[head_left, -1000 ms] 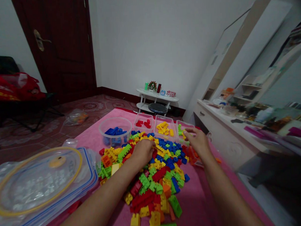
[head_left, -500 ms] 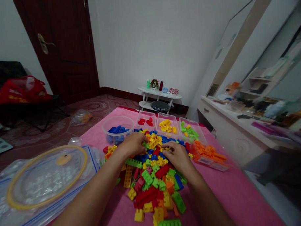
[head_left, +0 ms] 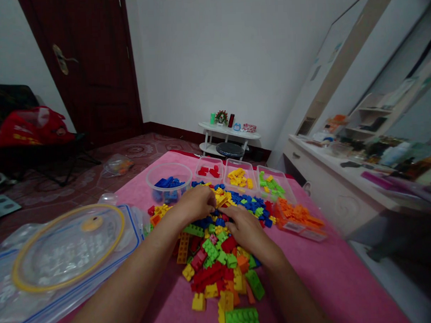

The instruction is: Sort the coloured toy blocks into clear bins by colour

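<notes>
The bare left forearm (head_left: 135,282) and right forearm (head_left: 290,291) reach forward and converge. The left grip (head_left: 197,204) lies farther out, palm down, knuckles up, fingers curled under. Just beside it, the right grip (head_left: 244,229) rests palm down, fingers loosely extended toward the left one.

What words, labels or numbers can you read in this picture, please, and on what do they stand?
Nothing can be read for certain.
Clear lid: pale print, too blurred.
Red bag: yellow print, too small.
Orange-brick tray: white label on its wall, too blurred.
</notes>
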Demonstrator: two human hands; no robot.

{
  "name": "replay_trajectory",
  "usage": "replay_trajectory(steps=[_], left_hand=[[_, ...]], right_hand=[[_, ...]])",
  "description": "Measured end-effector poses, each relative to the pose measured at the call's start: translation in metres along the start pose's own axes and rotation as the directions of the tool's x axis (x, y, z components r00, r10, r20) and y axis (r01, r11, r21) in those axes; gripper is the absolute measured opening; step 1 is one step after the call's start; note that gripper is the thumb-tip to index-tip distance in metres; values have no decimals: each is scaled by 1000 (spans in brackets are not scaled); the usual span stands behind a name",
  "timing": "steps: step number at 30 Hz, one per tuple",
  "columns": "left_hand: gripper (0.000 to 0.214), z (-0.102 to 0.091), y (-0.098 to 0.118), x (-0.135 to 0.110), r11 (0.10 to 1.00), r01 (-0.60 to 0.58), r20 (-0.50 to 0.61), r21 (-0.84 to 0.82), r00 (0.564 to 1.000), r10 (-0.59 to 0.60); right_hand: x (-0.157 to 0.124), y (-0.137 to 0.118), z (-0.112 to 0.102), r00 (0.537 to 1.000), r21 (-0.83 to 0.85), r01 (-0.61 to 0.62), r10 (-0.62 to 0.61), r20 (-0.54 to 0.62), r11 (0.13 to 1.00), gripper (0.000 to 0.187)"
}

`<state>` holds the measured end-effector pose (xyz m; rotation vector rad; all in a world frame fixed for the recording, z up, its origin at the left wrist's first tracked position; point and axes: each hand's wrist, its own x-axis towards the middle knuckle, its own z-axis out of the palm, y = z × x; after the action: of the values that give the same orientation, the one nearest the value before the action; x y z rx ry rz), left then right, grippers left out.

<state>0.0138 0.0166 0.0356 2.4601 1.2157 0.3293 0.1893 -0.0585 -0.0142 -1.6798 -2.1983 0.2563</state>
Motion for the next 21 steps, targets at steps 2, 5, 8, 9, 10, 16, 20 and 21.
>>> replay_trajectory(steps=[2, 5, 8, 9, 10, 16, 20, 21], left_hand=[[16, -8, -3, -5, 998, 23, 20, 55, 1000, -24], [16, -15, -10, -10, 994, 51, 43, 96, 998, -56], [21, -17, -13, -13, 993, 27, 78, 114, 996, -36], [25, -16, -13, -13, 991, 18, 88, 135, 996, -31], [29, -16, -13, -13, 987, 14, 92, 161, 995, -29], [34, -11, -8, -12, 967, 29, 92, 255, 994, -54], [31, -12, -7, -12, 974, 36, 65, 225, 997, -52], [30, -13, -6, -11, 978, 37, 47, 207, 998, -48]], right_hand=[[1, 0, -1, 999, -6, -31, 31, -24, 999, 41], [1, 0, -13, 992, 7, -70, 70, -107, 998, 27], [-4, -3, -37, 985, -1, -101, 100, -144, 995, 24], [-7, -5, -44, 988, -8, -104, 102, -115, 995, 25], [-10, -8, -50, 992, -21, -102, 101, -70, 995, 27], [-25, -20, -44, 977, -172, -70, 102, 185, 983, 25], [-23, -17, -39, 986, -148, -73, 93, 135, 986, 14], [-22, -14, -42, 989, -114, -90, 102, 111, 989, 10]])
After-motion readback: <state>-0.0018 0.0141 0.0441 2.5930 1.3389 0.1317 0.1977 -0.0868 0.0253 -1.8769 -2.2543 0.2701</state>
